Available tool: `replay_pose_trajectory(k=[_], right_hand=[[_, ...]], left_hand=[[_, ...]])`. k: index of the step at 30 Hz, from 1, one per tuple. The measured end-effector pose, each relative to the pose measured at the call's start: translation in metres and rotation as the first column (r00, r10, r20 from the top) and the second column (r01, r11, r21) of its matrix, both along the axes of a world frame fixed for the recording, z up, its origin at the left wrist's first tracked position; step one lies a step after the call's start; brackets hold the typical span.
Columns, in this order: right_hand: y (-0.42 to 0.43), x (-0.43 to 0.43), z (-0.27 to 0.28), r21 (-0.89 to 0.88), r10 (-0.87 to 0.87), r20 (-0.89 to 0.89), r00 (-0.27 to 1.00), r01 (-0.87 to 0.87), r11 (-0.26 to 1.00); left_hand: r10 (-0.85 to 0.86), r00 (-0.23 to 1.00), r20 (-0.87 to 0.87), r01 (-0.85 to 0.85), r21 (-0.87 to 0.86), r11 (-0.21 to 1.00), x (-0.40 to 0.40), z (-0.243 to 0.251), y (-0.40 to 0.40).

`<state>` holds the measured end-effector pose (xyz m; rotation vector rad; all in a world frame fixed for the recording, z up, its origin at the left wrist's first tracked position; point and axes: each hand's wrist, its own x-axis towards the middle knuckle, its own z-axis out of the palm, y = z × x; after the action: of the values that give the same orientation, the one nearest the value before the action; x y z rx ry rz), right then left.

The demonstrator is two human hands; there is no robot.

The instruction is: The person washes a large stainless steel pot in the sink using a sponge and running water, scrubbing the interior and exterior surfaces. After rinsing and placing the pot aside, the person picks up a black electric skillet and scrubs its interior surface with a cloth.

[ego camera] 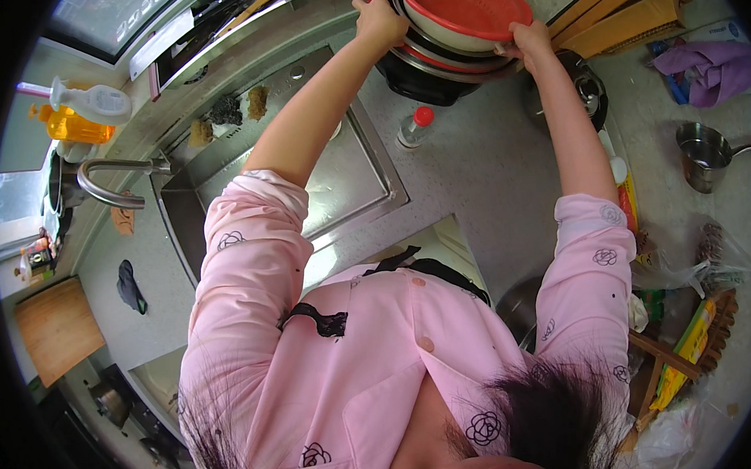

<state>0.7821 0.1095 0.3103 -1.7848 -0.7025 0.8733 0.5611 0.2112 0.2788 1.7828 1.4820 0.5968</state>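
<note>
Both my arms reach forward to a stack of nested basins and bowls on the counter beyond the sink. On top is a red plastic basin [465, 3], set in a white one [444, 30] with darker and metal rims below. My left hand [382, 22] grips the stack's left rim. On the right rim, my right hand [528, 43] has its fingers closed around the edge. A black container [428, 85] forms the bottom of the stack. Just in front stands a small clear bottle with a red cap [416, 128].
The stainless steel sink [380, 199] with a curved faucet [115, 184] lies left of centre. Scrubbers [226, 110] rest along its back edge, and soap bottles [83, 122] stand on the ledge. At right are a dark lidded pot [588, 93], a purple cloth [711, 70] and a metal saucepan [702, 157].
</note>
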Motion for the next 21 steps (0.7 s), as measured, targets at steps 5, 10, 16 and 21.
replay_pose_trajectory(k=[5,10,16,21], right_hand=[[-0.003,0.004,-0.013,-0.119,0.006,0.263,0.965,0.027,0.993],[-0.009,0.004,-0.019,-0.116,0.025,0.327,0.945,0.013,0.993],[-0.029,0.012,-0.020,0.064,-0.119,0.216,0.969,0.107,0.992],[-0.045,0.039,-0.072,0.053,-0.368,0.115,0.923,0.364,0.930]], left_hand=[[-0.015,0.967,-0.253,0.062,0.177,0.982,-0.005,0.010,-0.006],[-0.011,0.963,-0.268,0.060,0.175,0.983,-0.012,0.012,0.008],[0.064,0.995,-0.078,-0.040,0.282,0.958,-0.035,-0.001,0.015],[0.166,0.945,0.283,-0.147,-0.088,0.985,-0.037,-0.056,0.043]])
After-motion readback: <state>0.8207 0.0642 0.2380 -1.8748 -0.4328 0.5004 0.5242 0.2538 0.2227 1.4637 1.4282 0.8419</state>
